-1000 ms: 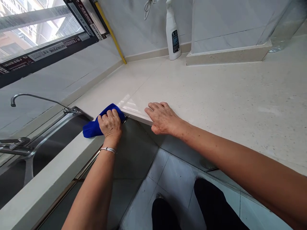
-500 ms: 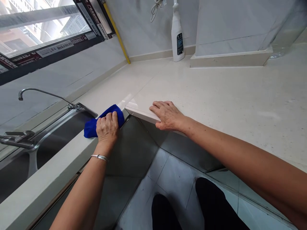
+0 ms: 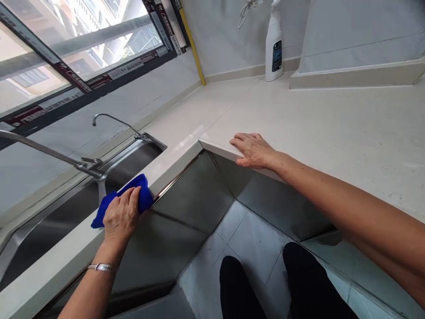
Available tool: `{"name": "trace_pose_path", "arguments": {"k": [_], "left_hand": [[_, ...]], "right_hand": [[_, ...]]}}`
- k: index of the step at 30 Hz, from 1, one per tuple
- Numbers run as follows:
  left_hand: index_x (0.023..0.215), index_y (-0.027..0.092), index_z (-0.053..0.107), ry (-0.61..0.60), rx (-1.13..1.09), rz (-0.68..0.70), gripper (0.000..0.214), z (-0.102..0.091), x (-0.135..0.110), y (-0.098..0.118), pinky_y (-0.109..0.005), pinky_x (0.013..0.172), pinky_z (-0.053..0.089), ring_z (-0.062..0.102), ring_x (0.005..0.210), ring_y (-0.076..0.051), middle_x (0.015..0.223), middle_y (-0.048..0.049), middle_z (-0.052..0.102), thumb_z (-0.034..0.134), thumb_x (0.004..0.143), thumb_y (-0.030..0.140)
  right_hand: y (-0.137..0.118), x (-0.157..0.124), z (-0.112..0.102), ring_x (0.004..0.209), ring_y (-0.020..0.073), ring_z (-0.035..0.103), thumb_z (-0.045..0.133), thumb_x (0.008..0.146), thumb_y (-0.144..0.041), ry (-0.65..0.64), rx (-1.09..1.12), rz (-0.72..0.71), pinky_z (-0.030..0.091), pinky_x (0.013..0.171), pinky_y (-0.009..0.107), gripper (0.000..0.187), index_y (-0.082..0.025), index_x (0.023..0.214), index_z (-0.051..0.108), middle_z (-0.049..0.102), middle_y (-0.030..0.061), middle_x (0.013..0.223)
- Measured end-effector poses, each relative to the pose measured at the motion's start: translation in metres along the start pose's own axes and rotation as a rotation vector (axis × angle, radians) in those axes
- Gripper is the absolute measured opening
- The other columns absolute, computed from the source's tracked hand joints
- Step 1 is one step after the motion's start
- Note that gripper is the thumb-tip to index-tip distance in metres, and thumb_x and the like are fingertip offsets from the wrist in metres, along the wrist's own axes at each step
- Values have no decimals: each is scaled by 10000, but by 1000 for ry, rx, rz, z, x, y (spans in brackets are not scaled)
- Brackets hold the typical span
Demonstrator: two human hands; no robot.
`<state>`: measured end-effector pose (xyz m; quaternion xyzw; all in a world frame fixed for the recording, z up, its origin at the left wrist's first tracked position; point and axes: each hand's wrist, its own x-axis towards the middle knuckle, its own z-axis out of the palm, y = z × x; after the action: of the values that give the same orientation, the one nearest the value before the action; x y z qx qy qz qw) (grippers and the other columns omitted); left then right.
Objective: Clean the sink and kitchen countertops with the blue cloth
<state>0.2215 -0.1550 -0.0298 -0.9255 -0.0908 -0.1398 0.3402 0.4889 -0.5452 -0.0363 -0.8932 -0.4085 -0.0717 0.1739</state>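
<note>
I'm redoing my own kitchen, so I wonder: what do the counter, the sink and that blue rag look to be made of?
Counter: pale polished stone or quartz composite, probably; fine speckles and a soft sheen. Sink: stainless steel, brushed grey with reflections. Blue rag, under the left hand: soft fabric, likely microfibre; it bunches and looks matte.

Daylit window (image 3: 83,48) above pale tiled walls (image 3: 232,35), grey tiled floor (image 3: 252,248).
</note>
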Motion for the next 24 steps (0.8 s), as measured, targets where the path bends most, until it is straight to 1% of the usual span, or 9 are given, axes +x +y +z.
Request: {"name": "trace_pose_path", "arguments": {"k": [3, 5, 9, 13, 15, 18, 22, 24], "left_hand": [[1480, 122, 394, -5, 27, -20, 586, 2, -39, -25, -454, 976, 462, 558, 1054, -347, 1412, -165, 542, 412, 966, 402], [1478, 111, 391, -15, 46, -25, 581, 5, -59, -39, -460, 982, 465, 555, 1067, -350, 1419, -176, 529, 392, 972, 398], [1470, 129, 402, -58, 23, -48, 567, 10, -90, -62, -461, 1013, 455, 553, 1105, -348, 1449, -161, 510, 391, 958, 373], [1453, 150, 413, -109, -33, -104, 585, 12, -123, -88, -460, 1066, 430, 557, 1158, -343, 1466, -155, 507, 417, 911, 370], [1446, 168, 410, -134, -26, -173, 584, 12, -143, -101, -455, 1069, 434, 568, 1155, -335, 1456, -140, 524, 387, 913, 406], [1428, 189, 424, -206, 4, -311, 602, 11, -169, -118, -432, 1070, 443, 583, 1153, -319, 1437, -109, 552, 312, 925, 498], [1401, 140, 462, -348, 2, -449, 690, 9, -191, -135, -402, 1136, 388, 537, 1280, -298, 1430, -140, 561, 223, 907, 558], [1402, 140, 469, -402, 3, -522, 719, 7, -199, -141, -405, 1150, 372, 515, 1318, -291, 1432, -137, 564, 191, 900, 573]], "right_hand": [[4, -1, 3, 1256, 314, 504, 634, 803, -294, 21, 14, -29, 338, 1071, 455, 443, -224, 1236, 572, 550, 107, 1364], [7, -2, 4, 1241, 308, 522, 623, 801, -296, 34, 21, -48, 356, 1075, 461, 425, -232, 1219, 578, 571, 98, 1343], [12, -3, 8, 1222, 297, 552, 616, 801, -327, 60, 21, -66, 386, 1090, 463, 414, -245, 1207, 591, 601, 81, 1323], [15, -2, 13, 1234, 301, 562, 605, 810, -370, 76, 32, -63, 427, 1078, 470, 441, -257, 1236, 598, 600, 71, 1358], [17, -1, 15, 1248, 312, 560, 602, 806, -375, 76, 29, -63, 429, 1084, 489, 462, -252, 1251, 600, 593, 77, 1379], [18, 0, 17, 1255, 329, 562, 591, 809, -382, 67, 22, -66, 422, 1093, 519, 479, -239, 1266, 604, 588, 91, 1390], [21, 1, 16, 1299, 342, 539, 581, 817, -403, 44, 24, -69, 419, 1102, 525, 524, -222, 1310, 592, 568, 105, 1424], [23, 1, 17, 1311, 347, 532, 582, 816, -407, 36, 24, -71, 429, 1097, 525, 533, -219, 1315, 593, 562, 109, 1435]]}}
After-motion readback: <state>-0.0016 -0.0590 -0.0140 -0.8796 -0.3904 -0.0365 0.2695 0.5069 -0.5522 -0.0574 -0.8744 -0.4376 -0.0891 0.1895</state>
